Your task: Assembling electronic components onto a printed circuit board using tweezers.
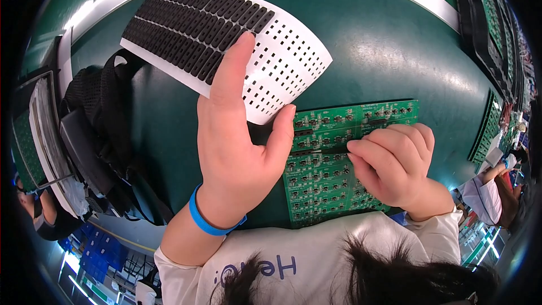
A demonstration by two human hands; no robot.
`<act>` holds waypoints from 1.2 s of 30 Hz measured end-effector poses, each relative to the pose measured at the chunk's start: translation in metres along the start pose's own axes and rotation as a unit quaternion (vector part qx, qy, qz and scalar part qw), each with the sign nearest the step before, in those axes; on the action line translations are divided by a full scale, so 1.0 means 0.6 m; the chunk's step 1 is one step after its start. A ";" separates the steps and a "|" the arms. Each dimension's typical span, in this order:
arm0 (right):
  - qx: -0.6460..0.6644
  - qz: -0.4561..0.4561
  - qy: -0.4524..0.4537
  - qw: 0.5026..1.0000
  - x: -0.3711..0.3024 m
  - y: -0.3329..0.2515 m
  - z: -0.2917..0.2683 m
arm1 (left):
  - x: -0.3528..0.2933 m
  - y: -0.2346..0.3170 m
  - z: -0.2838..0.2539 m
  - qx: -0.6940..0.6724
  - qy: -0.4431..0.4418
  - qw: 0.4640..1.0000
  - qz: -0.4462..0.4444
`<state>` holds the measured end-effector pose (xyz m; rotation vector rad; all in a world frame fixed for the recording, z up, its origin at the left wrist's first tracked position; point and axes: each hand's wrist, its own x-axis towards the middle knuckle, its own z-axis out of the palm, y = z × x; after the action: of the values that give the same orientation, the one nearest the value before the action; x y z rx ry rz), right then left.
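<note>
My left hand (234, 135) holds a white backing sheet (293, 51) with rows of black slotted pads (192, 22) on its left part. Its index finger lies over the sheet by the last pads; the thumb is at the lower edge, and the other fingers are hidden. The sheet's right part is bare of pads and dotted with small dark marks. My right hand (398, 158) is closed, pinching thin dark tweezers (334, 149) over a green circuit board panel (322, 192). The tweezers' tip is beside a black pad (305, 153) at the panel's left edge. More black pads lie on the upper rows.
A green work table (372, 51) lies beneath. A black bag with straps (101, 96) sits along its left side. On the right are more green boards (486, 127) and black racks (480, 28). Other people (483, 197) are at the far right and far left.
</note>
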<state>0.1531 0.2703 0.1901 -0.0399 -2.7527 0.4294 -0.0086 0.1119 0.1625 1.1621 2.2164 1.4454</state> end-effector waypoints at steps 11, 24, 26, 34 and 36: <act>0.188 0.011 0.043 0.981 0.027 0.020 -0.022 | 0.003 0.053 -0.015 -0.353 0.067 0.925 -0.123; 0.084 -0.028 0.128 0.988 0.067 0.008 -0.010 | -0.039 0.082 -0.012 -0.381 -0.036 0.922 -0.065; 0.070 -0.039 0.127 0.989 0.066 0.006 -0.010 | -0.039 0.083 -0.007 -0.425 -0.020 0.902 -0.074; 0.042 -0.031 0.127 0.991 0.057 -0.007 -0.005 | -0.045 0.073 0.005 -0.418 -0.030 0.906 -0.059; 0.039 -0.029 0.126 0.991 0.051 -0.009 -0.006 | -0.048 0.069 0.006 -0.395 -0.033 0.915 -0.074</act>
<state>0.1255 0.2685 0.2052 0.0059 -2.4805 0.4800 0.0322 0.1010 0.1906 0.7186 1.3714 1.9121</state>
